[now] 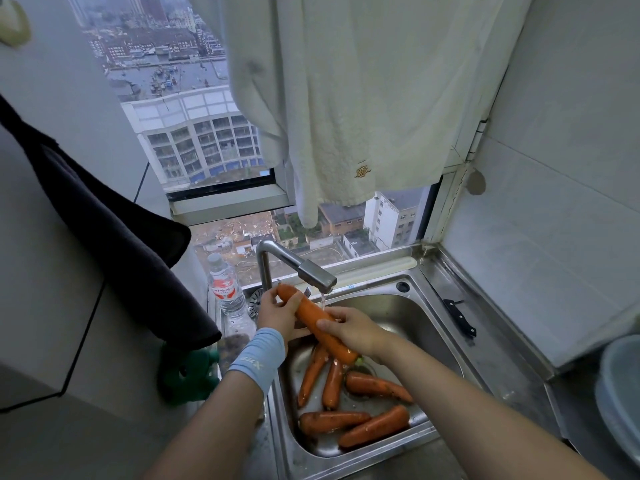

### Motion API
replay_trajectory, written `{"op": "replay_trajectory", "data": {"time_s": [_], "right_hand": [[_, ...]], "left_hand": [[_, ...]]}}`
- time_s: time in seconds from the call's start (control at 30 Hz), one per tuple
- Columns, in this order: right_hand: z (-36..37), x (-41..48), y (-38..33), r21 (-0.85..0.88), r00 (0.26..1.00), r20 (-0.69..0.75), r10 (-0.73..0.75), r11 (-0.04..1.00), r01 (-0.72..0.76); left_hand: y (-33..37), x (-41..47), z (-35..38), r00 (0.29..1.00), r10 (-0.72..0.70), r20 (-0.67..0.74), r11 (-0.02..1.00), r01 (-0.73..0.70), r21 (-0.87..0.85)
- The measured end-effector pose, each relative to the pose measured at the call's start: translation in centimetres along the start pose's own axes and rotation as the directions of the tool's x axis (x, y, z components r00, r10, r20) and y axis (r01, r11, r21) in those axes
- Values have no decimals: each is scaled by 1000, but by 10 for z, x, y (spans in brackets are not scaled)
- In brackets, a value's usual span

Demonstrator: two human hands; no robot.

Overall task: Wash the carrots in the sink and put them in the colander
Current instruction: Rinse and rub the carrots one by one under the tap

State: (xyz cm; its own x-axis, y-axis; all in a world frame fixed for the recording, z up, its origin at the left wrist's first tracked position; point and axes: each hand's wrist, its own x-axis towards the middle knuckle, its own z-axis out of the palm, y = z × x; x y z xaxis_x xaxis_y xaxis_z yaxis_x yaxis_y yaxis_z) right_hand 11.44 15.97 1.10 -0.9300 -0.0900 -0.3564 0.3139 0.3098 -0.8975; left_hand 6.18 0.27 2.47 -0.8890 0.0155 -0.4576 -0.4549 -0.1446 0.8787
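Observation:
A large orange carrot (313, 315) is held slanted over the steel sink (420, 327), under water running from the faucet (313, 271). My left hand (278, 313) grips its upper end; my right hand (353, 329) wraps its middle. Several more carrots (375, 384) lie wet on the sink bottom, some still dirty. At the right edge, part of a pale blue-grey bowl-like container (621, 393) shows; I cannot tell whether it is the colander.
A black-handled knife (459, 318) lies on the sink's right ledge. A plastic water bottle (225, 289) stands left of the faucet, with a green object (188, 375) below it. A dark cloth (114, 237) hangs at left, a white towel (363, 98) above.

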Motion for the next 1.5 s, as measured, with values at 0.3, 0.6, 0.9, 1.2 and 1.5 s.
{"op": "replay_trajectory", "data": {"time_s": [0.3, 0.6, 0.9, 1.2, 1.5], "right_hand": [[10, 6, 5, 446, 988, 77, 132, 882, -152], [9, 4, 3, 514, 969, 130, 212, 821, -249], [7, 1, -4, 540, 966, 142, 214, 801, -257], [-2, -4, -9, 532, 969, 189, 159, 813, -237], [6, 12, -3, 155, 982, -142, 128, 982, -106]], "left_hand": [[-10, -6, 9, 979, -139, 151, 985, 152, -80], [-13, -5, 5, 972, -114, 205, 992, 124, -37], [-8, -3, 6, 975, -76, 207, 997, 79, -4], [-7, 6, 4, 974, -135, 182, 990, 141, -23], [-11, 11, 17, 980, -148, 136, 985, 158, -68]]}}
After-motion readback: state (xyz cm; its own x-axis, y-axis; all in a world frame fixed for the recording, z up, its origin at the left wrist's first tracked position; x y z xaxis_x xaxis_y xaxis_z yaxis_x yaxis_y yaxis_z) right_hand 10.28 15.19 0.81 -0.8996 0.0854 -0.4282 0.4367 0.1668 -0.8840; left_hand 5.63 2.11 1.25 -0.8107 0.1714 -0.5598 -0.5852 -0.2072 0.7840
